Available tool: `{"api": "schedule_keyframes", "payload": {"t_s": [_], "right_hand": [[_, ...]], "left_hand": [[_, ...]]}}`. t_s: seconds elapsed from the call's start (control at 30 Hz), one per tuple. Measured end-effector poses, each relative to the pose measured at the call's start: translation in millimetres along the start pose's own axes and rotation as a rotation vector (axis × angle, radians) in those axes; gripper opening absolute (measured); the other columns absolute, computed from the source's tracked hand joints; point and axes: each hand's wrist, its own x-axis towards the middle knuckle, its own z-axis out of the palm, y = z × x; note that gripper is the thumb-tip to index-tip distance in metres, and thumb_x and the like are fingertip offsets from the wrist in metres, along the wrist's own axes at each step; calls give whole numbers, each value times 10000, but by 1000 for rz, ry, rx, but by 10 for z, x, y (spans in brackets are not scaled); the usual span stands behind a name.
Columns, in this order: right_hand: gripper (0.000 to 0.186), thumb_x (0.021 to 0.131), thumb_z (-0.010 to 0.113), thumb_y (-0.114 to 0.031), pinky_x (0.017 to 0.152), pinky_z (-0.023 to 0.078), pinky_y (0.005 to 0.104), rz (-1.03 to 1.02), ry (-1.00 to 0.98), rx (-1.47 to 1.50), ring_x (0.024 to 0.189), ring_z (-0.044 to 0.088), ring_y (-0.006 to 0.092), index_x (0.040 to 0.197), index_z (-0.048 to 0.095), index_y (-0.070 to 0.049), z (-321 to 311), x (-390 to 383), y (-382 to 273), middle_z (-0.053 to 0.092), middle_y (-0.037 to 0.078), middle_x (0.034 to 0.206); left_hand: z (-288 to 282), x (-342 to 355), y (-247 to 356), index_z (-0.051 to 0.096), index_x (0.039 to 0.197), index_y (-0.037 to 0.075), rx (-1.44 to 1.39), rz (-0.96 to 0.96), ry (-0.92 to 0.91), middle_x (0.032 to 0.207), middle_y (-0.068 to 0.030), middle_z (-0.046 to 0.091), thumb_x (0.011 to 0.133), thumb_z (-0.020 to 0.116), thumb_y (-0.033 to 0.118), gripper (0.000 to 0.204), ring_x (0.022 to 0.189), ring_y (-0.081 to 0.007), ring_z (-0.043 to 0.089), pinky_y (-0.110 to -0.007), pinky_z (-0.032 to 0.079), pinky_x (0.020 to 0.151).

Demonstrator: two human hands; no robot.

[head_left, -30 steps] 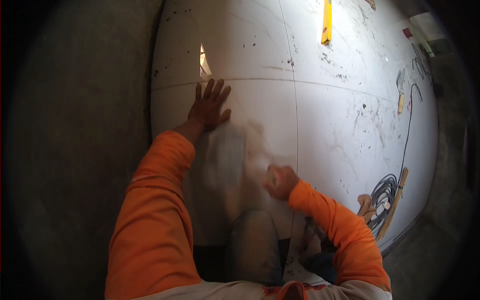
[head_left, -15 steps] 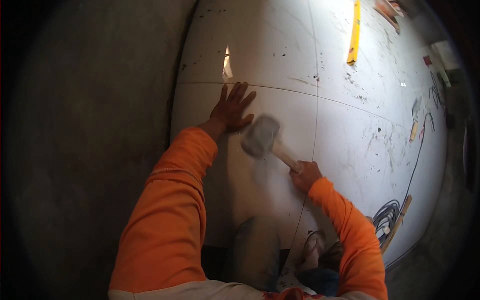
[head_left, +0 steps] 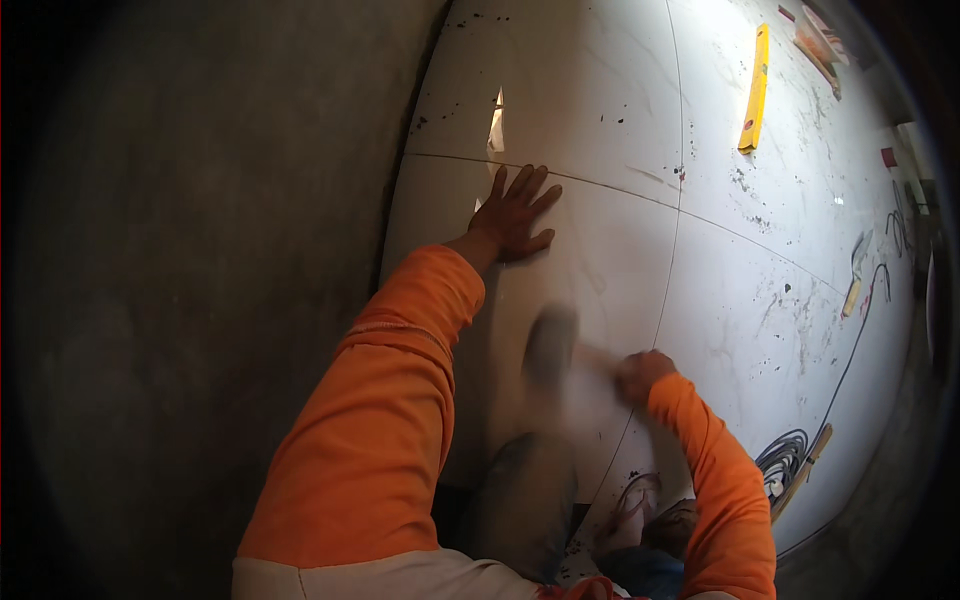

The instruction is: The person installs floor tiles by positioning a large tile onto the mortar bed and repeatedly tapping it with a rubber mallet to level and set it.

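Head view: over the middle of the pale tile [head_left: 610, 270], a motion-blurred mallet [head_left: 551, 345] is held, its handle [head_left: 597, 361] running sideways, its head left of the grip; contact with the tile cannot be told. Near the tile's right edge, the handle is wrapped by the right hand [head_left: 645, 378], the nearer one. Near the tile's far edge, the left hand [head_left: 514, 216] is laid flat, fingers spread, nothing grasped.
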Motion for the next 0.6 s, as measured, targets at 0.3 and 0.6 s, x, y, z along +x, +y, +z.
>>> {"api": "schedule_keyframes", "payload": {"t_s": [0.3,0.6], "right_hand": [[182,817,573,-225,634,521,462,-70,350,260,663,644,376,862,667,-76,-163,-130,-137,654,180,739],[241,822,576,-297,676,525,480,-97,382,306,723,632,415,898,659,-84,155,-69,-107,656,197,771]], "left_hand": [[-34,32,3,231,1504,174,-10,22,42,1577,-140,130,888,439,536,744,1464,-308,95,-575,50,1162],[49,42,-24,218,1511,178,42,-5,28,1569,-160,160,853,537,486,794,1458,-331,125,-606,82,1141]]}}
